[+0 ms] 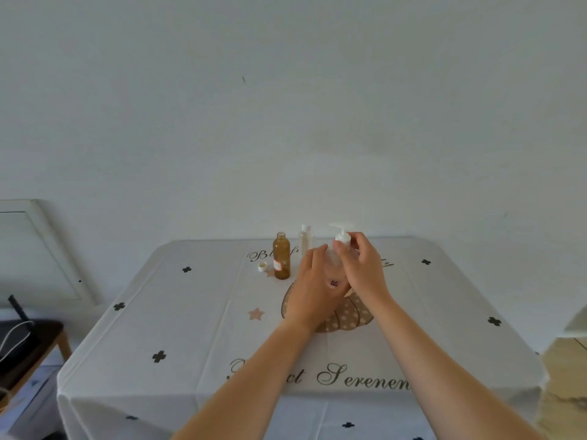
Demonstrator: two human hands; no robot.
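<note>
A clear pump bottle point(334, 258) with a white pump head point(342, 236) stands near the far middle of the table. My left hand point(317, 281) wraps round its body from the left. My right hand point(362, 265) grips the white collar just under the pump spout. An amber bottle point(281, 256) stands open-necked to the left, with its small white cap point(262, 266) lying beside it on the cloth. A slim pale bottle point(306, 238) with a white cap stands behind, between the two.
The table wears a white cloth point(190, 328) printed with dark clovers, stars and script. A white wall rises right behind it. A dark chair point(31, 344) with a cable stands at the left, a framed panel point(38, 249) leans on the wall.
</note>
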